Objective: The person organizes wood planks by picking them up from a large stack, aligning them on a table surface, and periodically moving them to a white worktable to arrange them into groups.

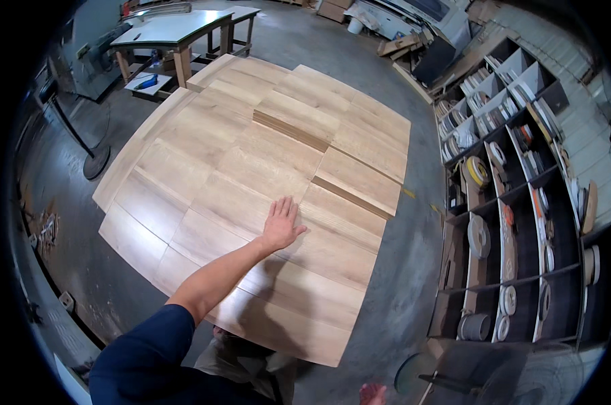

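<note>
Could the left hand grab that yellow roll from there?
Probably not: the left hand is over the wooden panels, and a strip of floor separates them from the shelves holding the yellow roll.

Low sweep possible across wood panels (221,196) left of frame centre; left hand (283,226) and forearm (224,275) block middle. 2 raised panel edges (288,131), centre and right of centre, bar low path toward upper right. Right: floor strip (410,270) gives passage, shelf (558,307) walls off far side.
</note>
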Demonstrator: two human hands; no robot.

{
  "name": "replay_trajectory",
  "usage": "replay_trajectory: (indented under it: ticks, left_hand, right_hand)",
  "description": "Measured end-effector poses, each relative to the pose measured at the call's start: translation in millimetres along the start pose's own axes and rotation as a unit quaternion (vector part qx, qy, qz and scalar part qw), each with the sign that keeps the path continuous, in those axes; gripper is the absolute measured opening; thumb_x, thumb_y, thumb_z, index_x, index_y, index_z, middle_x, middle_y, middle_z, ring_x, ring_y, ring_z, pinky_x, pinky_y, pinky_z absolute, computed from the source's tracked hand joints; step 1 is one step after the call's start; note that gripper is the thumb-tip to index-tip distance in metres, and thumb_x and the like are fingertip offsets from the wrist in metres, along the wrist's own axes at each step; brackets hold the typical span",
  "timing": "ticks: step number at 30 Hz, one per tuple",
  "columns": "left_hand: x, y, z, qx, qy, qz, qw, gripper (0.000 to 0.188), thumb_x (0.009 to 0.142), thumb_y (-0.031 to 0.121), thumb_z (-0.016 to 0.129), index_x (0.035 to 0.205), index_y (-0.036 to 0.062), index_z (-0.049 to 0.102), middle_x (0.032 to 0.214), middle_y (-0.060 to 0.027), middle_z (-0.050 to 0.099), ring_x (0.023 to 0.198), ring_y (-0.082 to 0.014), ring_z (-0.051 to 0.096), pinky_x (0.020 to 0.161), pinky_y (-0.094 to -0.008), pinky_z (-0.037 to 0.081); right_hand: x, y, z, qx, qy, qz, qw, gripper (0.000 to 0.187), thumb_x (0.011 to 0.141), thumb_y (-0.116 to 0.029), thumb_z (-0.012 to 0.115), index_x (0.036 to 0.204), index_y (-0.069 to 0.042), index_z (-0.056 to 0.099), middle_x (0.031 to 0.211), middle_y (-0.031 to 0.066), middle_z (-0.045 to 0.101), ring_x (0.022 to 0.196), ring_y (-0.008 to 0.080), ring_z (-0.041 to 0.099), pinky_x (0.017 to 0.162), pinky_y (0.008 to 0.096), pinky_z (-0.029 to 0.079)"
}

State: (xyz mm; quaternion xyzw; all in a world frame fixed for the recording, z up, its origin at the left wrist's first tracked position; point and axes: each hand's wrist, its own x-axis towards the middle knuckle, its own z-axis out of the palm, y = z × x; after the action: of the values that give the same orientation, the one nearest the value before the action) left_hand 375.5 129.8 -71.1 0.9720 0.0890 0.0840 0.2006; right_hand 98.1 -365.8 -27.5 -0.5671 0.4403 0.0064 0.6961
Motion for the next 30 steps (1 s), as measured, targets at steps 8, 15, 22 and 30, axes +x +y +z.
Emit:
replay_trajectory:
  ticks: [8,15,22,30]
  left_hand:
    - [-6,-2,7,0.045,0.063,-0.04,0.996,0.062,0.085,0.04,0.054,0.13,-0.0006,0.041,0.14,-0.021,0.032,0.131,-0.037,0.027,0.108,-0.0464,0.019]
    - [3,27,-7,0.032,0.091,-0.102,0.99,0.039,0.086,0.028,0.052,0.112,-0.002,0.054,0.121,-0.023,0.05,0.114,-0.0386,0.044,0.098,-0.0437,0.033]
    - [81,52,-19,-0.009,0.188,-0.229,0.955,0.045,0.088,0.037,0.048,0.104,-0.0041,0.057,0.099,-0.0266,0.058,0.096,-0.0395,0.055,0.08,-0.0424,0.044]
    - [242,24,-67,-0.048,0.177,-0.269,0.946,0.046,0.087,0.04,0.049,0.109,0.0003,0.057,0.099,-0.0247,0.061,0.096,-0.0398,0.057,0.083,-0.0426,0.044]
  right_hand:
    - [104,-79,-53,-0.137,-0.048,0.085,0.986,0.056,0.093,-0.034,0.048,0.131,0.004,0.031,0.129,0.0201,0.044,0.112,0.0325,0.048,0.092,0.0442,0.041]
    - [211,-185,-51,-0.209,-0.104,0.09,0.968,0.049,0.094,-0.032,0.047,0.126,0.005,0.039,0.126,0.0193,0.047,0.112,0.0305,0.048,0.093,0.042,0.041]
    - [365,-250,38,-0.239,-0.146,-0.006,0.96,0.051,0.091,-0.042,0.051,0.12,0.0,0.046,0.112,0.0143,0.056,0.095,0.0255,0.059,0.077,0.0384,0.048]
    - [403,-332,318,-0.171,-0.301,-0.047,0.937,0.06,0.091,-0.036,0.053,0.13,0.007,0.034,0.133,0.0203,0.041,0.122,0.0303,0.043,0.102,0.038,0.035]
